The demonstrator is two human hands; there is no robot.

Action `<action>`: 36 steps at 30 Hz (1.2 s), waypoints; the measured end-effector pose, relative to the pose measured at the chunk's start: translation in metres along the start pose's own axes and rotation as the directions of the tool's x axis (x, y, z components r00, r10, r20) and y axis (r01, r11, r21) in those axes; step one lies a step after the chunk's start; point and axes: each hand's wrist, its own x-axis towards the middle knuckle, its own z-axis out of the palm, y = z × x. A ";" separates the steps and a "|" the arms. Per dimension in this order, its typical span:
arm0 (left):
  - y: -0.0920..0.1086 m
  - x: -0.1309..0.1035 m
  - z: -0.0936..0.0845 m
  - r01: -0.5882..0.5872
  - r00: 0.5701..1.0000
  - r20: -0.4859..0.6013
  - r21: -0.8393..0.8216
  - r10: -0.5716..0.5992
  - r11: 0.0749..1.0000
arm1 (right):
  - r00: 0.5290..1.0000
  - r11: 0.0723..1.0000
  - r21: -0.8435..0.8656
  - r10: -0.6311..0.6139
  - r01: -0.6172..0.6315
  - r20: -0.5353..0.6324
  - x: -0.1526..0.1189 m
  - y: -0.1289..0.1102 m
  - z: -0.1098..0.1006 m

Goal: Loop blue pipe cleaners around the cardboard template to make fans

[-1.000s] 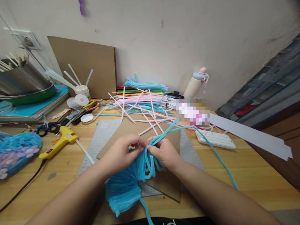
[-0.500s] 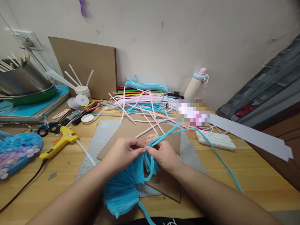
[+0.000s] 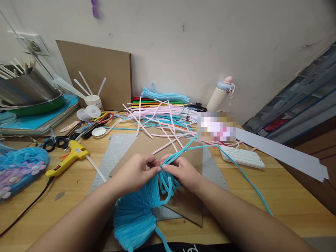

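Here, the left hand (image 3: 140, 172) and right hand (image 3: 182, 172) meet with thumbs and fingers pinched almost closed on the top edge of the blue pipe-cleaner piece (image 3: 136, 217), though the fingertips hide exactly which strands each has hold of. The piece hangs below the grip and fans toward the left forearm, its bottom cut off by the frame (loose loops dangle just under the right fingers), while beyond the grip a pixelated patch (image 3: 216, 126) masks part of the long blue strands (image 3: 244, 175).

Plain grey, scuffed wall (image 3: 162, 38) behind a light wood-grain table (image 3: 236, 210).
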 end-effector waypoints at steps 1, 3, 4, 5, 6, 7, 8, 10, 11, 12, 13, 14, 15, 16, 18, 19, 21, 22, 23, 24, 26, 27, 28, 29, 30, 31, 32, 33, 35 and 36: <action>-0.001 0.000 -0.001 0.001 1.000 -0.006 0.000 -0.001 1.000 | 0.999 0.999 0.028 0.036 -0.037 0.017 0.000 -0.002 -0.001; -0.002 0.000 -0.002 0.016 1.000 -0.019 0.005 -0.016 1.000 | 0.997 0.996 0.045 0.081 -0.081 0.016 0.001 -0.004 -0.004; -0.002 0.000 -0.003 0.025 0.999 -0.022 0.005 -0.025 1.000 | 0.996 0.995 0.036 0.091 -0.091 0.005 0.001 -0.005 -0.005; -0.002 0.000 -0.003 0.029 0.999 -0.023 0.002 -0.029 1.000 | 0.995 0.995 0.022 0.099 -0.099 -0.003 0.001 -0.006 -0.006; -0.002 0.000 -0.002 0.031 0.999 -0.019 -0.007 -0.031 1.000 | 0.994 0.994 0.009 0.108 -0.108 -0.006 0.002 -0.006 -0.006; -0.002 0.000 -0.002 0.030 0.999 -0.014 -0.018 -0.030 0.999 | 0.993 0.993 0.000 0.114 -0.114 -0.005 0.002 -0.006 -0.006; -0.002 0.000 -0.002 0.029 1.000 -0.009 -0.030 -0.030 0.999 | 0.993 0.993 -0.006 0.115 -0.115 -0.002 0.002 -0.006 -0.006; -0.001 0.000 -0.001 0.031 1.000 0.004 -0.047 -0.031 0.998 | 0.995 0.995 -0.003 0.102 -0.102 0.014 0.002 -0.005 -0.006; -0.001 0.000 0.000 0.031 1.000 0.007 -0.050 -0.030 0.998 | 0.996 0.996 0.002 0.090 -0.090 0.028 0.001 -0.004 -0.006; -0.001 0.000 0.000 0.027 1.000 0.009 -0.051 -0.026 0.998 | 0.996 0.997 0.006 0.079 -0.079 0.045 0.001 -0.004 -0.006; -0.001 0.000 0.000 0.020 1.000 0.008 -0.052 -0.020 0.998 | 0.996 0.997 0.007 0.070 -0.071 0.062 0.001 -0.004 -0.005; -0.001 0.000 0.001 0.014 1.000 0.006 -0.052 -0.014 0.999 | 0.995 0.998 0.003 0.066 -0.066 0.078 0.000 -0.004 -0.005; -0.001 0.000 0.001 0.009 1.000 0.004 -0.054 -0.008 0.999 | 0.994 0.998 -0.005 0.064 -0.064 0.089 0.000 -0.004 -0.005; -0.001 0.000 0.001 0.006 1.000 0.004 -0.059 -0.006 0.998 | 0.994 0.998 -0.013 0.065 -0.064 0.094 0.000 -0.004 -0.005; -0.001 0.000 0.001 0.008 1.000 0.008 -0.069 -0.007 0.998 | 0.994 0.998 -0.026 0.065 -0.063 0.092 -0.001 -0.004 -0.005; -0.002 0.000 0.002 0.010 1.000 0.010 -0.072 -0.009 0.997 | 0.994 0.998 -0.029 0.064 -0.061 0.088 -0.001 -0.005 -0.005; -0.001 0.000 0.002 0.014 1.000 0.015 -0.072 -0.013 0.997 | 0.995 0.998 -0.031 0.065 -0.062 0.081 -0.002 -0.006 -0.004; -0.002 0.001 0.002 0.015 1.000 0.017 -0.073 -0.014 0.997 | 0.995 0.997 -0.034 0.066 -0.063 0.078 -0.002 -0.006 -0.004; -0.002 0.001 0.002 0.015 1.000 0.019 -0.076 -0.014 0.997 | 0.995 0.997 -0.041 0.067 -0.064 0.075 -0.002 -0.006 -0.004; -0.002 0.001 0.002 0.014 1.000 0.021 -0.080 -0.012 0.997 | 0.995 0.997 -0.049 0.067 -0.064 0.071 -0.002 -0.006 -0.004; -0.002 0.001 0.002 0.009 1.000 0.021 -0.090 -0.008 0.996 | 0.996 0.996 -0.061 0.071 -0.067 0.060 -0.003 -0.007 -0.005; -0.002 0.001 0.002 0.009 1.000 0.018 -0.093 -0.008 0.996 | 0.995 0.995 -0.055 0.081 -0.078 0.053 -0.002 -0.007 -0.006; -0.002 0.001 0.002 0.010 1.000 0.017 -0.095 -0.009 0.995 | 0.994 0.995 -0.040 0.097 -0.095 0.047 -0.002 -0.007 -0.007; -0.003 0.001 0.002 0.012 1.000 0.017 -0.098 -0.010 0.995 | 0.992 0.993 -0.020 0.114 -0.113 0.044 -0.002 -0.007 -0.007; -0.003 0.001 0.002 0.013 1.000 0.018 -0.102 -0.011 0.995 | 0.991 0.992 0.003 0.126 -0.127 0.049 -0.001 -0.007 -0.008; -0.003 0.001 0.002 0.014 1.000 0.021 -0.105 -0.012 0.994 | 0.990 0.991 0.022 0.129 -0.131 0.059 -0.001 -0.007 -0.009; -0.003 0.001 0.001 0.014 1.000 0.025 -0.107 -0.011 0.994 | 0.990 0.992 0.035 0.121 -0.124 0.068 0.000 -0.007 -0.010; -0.003 0.001 0.001 0.012 1.000 0.027 -0.108 -0.009 0.994 | 0.991 0.993 0.039 0.109 -0.113 0.073 0.000 -0.007 -0.010; -0.003 0.001 0.001 0.007 1.000 0.026 -0.104 -0.005 0.995 | 0.993 0.994 0.031 0.103 -0.105 0.060 0.001 -0.006 -0.009; -0.003 0.001 0.001 0.006 1.000 0.026 -0.100 -0.003 0.995 | 0.993 0.994 0.021 0.111 -0.112 0.044 0.001 -0.006 -0.009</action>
